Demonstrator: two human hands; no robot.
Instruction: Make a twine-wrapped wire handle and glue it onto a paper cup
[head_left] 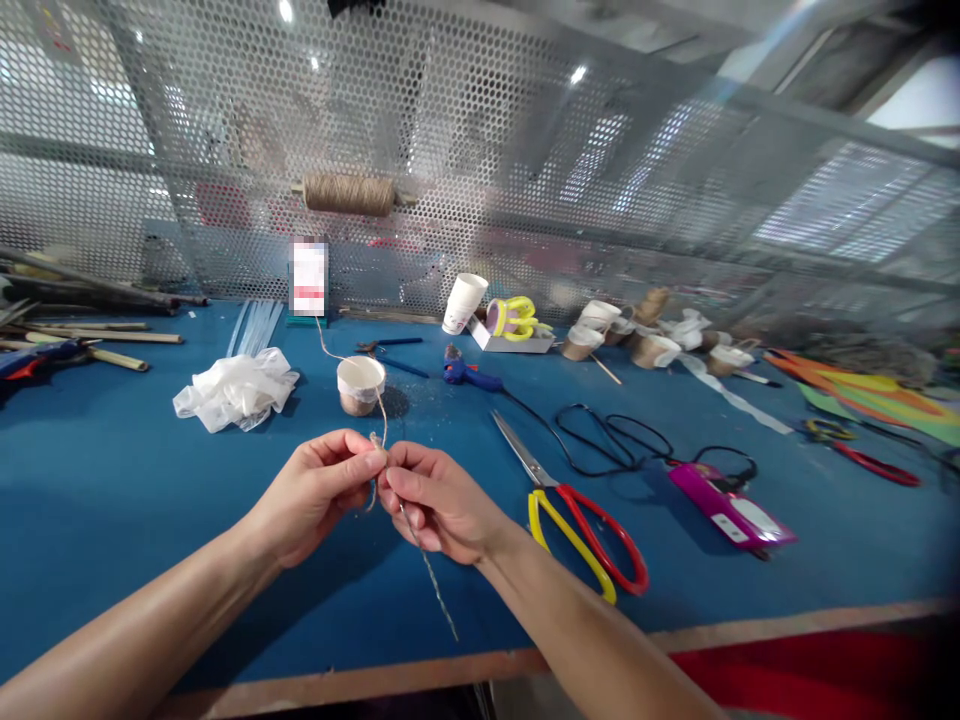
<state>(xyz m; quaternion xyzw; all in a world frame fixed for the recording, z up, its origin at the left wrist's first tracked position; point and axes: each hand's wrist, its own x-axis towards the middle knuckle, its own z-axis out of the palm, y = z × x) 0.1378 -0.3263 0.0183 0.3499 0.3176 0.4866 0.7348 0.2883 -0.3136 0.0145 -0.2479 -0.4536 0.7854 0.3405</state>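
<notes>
Thin, fibrous tan twine (385, 424) between curled fingers (358, 468)

Two grips (319, 490), one hanging spool (349, 195), one purple device (720, 503)

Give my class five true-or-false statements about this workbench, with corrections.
1. The left hand and right hand both hold twine. True.
2. The right hand grips a cutting tool. False: it holds twine; the large scissors lie on the blue table.
3. Those scissors have one red and one yellow handle. True.
4. The small cup beyond the hands stands upright. True.
5. Nothing lies left of that cup. False: crumpled white plastic lies there.
</notes>
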